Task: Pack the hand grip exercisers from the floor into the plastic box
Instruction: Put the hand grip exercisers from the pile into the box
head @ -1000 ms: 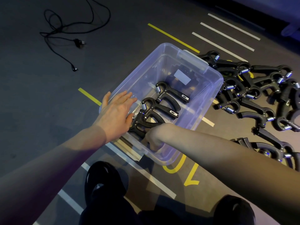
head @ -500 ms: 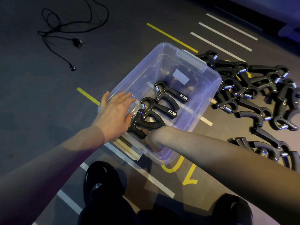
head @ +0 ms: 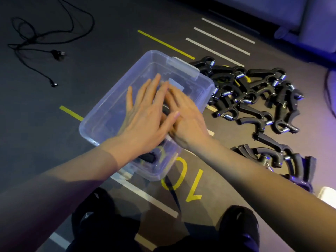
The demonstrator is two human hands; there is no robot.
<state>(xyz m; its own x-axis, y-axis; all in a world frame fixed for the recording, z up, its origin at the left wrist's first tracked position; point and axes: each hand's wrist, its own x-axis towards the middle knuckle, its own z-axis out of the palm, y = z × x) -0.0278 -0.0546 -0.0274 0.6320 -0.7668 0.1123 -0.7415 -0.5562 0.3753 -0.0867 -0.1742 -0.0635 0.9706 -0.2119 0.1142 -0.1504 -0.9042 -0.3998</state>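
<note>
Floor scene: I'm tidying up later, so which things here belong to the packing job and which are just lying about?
Job:
clear plastic box
pile of black hand grip exercisers with metal springs
left hand and right hand, flat over the box

Lying about:
tangled black cable
yellow and white floor tape lines

I crouch over a dark grey floor [head: 54, 124] marked with yellow tape lines [head: 165, 44], white stripes [head: 218, 50] and a yellow "10" [head: 183, 184]. A black cable [head: 45, 39] lies tangled far left. Violet light washes a pale wall [head: 291, 10] at upper right.
</note>
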